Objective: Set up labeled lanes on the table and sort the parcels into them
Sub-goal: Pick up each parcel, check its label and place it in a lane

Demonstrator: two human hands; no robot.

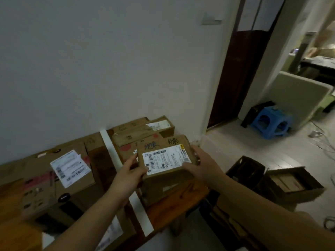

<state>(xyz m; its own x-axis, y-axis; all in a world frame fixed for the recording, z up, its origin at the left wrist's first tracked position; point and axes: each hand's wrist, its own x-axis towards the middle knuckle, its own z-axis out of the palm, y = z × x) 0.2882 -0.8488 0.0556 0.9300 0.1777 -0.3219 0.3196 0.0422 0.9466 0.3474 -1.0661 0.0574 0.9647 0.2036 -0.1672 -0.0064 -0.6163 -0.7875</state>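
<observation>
A labelled parcel (165,156) is being held over the worktop (174,203), right of the white tape strip (110,147), clasped in the grip of both the left hand (131,170) and right hand (203,163).

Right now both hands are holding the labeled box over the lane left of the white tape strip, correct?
Not quite. In the head view, both hands, left hand and right hand, hold the labeled box over the lane right of the white tape strip, not left.
</observation>
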